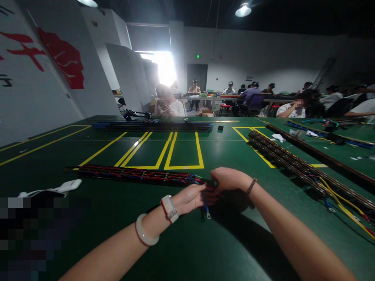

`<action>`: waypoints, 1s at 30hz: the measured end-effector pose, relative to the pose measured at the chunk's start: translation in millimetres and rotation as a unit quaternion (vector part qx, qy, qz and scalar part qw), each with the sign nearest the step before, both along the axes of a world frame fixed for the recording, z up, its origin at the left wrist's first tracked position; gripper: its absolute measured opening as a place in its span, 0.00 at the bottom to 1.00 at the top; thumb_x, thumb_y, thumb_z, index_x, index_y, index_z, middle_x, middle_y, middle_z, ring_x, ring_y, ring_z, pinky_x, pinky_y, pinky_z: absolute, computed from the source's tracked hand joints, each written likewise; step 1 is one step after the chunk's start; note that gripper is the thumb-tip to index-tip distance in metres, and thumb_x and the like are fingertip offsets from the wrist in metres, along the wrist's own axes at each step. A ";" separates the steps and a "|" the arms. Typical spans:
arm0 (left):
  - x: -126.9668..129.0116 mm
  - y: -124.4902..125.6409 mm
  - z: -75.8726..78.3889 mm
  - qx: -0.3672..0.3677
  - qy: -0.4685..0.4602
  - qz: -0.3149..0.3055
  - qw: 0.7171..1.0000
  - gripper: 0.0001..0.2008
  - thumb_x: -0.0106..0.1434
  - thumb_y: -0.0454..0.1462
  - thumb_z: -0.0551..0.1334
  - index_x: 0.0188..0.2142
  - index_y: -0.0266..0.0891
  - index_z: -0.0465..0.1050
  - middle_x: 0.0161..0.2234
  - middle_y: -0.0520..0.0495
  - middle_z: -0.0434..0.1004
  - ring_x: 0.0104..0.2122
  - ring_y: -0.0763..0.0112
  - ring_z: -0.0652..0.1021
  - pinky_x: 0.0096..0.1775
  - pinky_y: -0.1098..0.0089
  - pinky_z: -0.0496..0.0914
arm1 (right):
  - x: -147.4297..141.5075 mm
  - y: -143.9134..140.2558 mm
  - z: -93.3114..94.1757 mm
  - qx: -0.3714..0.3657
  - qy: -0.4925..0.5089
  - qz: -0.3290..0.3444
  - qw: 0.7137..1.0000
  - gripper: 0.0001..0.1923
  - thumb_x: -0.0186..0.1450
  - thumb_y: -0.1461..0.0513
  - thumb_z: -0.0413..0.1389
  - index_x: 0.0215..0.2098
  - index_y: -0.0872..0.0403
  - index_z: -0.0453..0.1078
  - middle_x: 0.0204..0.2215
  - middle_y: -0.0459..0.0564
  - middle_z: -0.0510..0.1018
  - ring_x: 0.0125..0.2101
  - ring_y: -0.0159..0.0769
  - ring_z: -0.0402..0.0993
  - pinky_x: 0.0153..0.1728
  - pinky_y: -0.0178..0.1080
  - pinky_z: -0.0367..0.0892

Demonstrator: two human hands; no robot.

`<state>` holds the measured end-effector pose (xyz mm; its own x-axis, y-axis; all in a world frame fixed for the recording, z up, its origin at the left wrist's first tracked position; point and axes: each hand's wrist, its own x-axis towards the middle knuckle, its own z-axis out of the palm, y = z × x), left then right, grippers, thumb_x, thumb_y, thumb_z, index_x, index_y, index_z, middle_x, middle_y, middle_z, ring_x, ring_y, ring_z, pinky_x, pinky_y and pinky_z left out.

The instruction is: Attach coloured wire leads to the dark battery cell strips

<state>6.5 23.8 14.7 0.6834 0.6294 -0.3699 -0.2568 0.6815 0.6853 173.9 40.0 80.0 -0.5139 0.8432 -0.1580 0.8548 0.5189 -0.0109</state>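
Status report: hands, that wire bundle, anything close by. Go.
Left hand and right hand both closed on near end of long red-and-blue wire bundle. Bundle lies flat on green table. White cloth far left, apart.

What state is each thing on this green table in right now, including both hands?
Left hand: closed on the near end of the wire harness.
Right hand: curled over the same end, touching it.
Wire harness: lying flat, stretched out to the left.
Blue wire with ring terminal: hanging loose under the hands.
Long strips: lying flat on the right, untouched.
White cloth: crumpled, lying apart on the left.
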 end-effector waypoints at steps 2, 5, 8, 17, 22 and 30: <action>7.0 -0.7 -0.2 -0.010 -0.004 0.024 1.000 0.08 0.65 0.33 0.54 0.36 0.31 0.71 0.31 0.44 0.77 0.30 0.72 0.77 0.42 0.68 0.69 | -4.6 -4.3 1.3 -0.014 -0.021 0.009 1.000 0.13 0.51 0.59 0.62 0.34 0.58 0.74 0.30 0.54 0.78 0.27 0.37 0.73 0.20 0.33 0.55; 15.6 -1.1 -0.2 -0.011 0.000 0.064 0.998 0.06 0.64 0.34 0.56 0.35 0.33 0.71 0.29 0.46 0.76 0.28 0.72 0.76 0.38 0.68 0.70 | -11.1 -9.1 1.6 -0.032 -0.038 0.016 0.999 0.13 0.52 0.59 0.61 0.35 0.58 0.74 0.31 0.55 0.79 0.28 0.37 0.74 0.20 0.32 0.54; 20.8 -1.0 -2.7 0.000 0.002 0.089 0.996 0.07 0.64 0.35 0.57 0.33 0.33 0.71 0.28 0.46 0.75 0.28 0.71 0.75 0.34 0.70 0.69 | -16.5 -14.1 2.6 -0.038 -0.039 0.015 0.998 0.16 0.51 0.58 0.62 0.36 0.58 0.74 0.31 0.54 0.79 0.29 0.38 0.74 0.20 0.32 0.55; 21.2 3.0 -19.0 -0.010 0.013 0.077 0.997 0.07 0.61 0.35 0.58 0.30 0.33 0.71 0.22 0.50 0.72 0.19 0.77 0.69 0.24 0.75 0.62 | -24.5 -27.5 11.8 -0.034 -0.026 0.017 0.999 0.15 0.61 0.54 0.53 0.36 0.57 0.74 0.31 0.55 0.79 0.29 0.38 0.75 0.22 0.33 0.57; 22.3 2.3 -16.2 0.010 -0.007 0.085 0.996 0.05 0.60 0.34 0.59 0.30 0.33 0.71 0.22 0.49 0.73 0.21 0.75 0.73 0.26 0.74 0.65 | -16.1 -23.4 12.6 -0.028 -0.025 -0.024 0.999 0.17 0.62 0.54 0.53 0.40 0.59 0.71 0.34 0.58 0.78 0.32 0.40 0.75 0.25 0.33 0.60; 19.8 -3.1 -13.0 0.041 -0.057 0.069 0.995 0.07 0.61 0.33 0.60 0.30 0.30 0.73 0.28 0.41 0.77 0.31 0.68 0.78 0.37 0.70 0.69 | -13.1 -11.5 10.2 -0.149 -0.045 -0.046 0.987 0.22 0.63 0.50 0.48 0.32 0.59 0.75 0.27 0.55 0.78 0.24 0.35 0.71 0.21 0.33 0.56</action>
<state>26.3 20.7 1.7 0.6220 0.7457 -0.2387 -0.4232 0.5767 0.6988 160.8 28.5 90.2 -0.4103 0.7945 -0.4477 0.9022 0.4252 -0.0723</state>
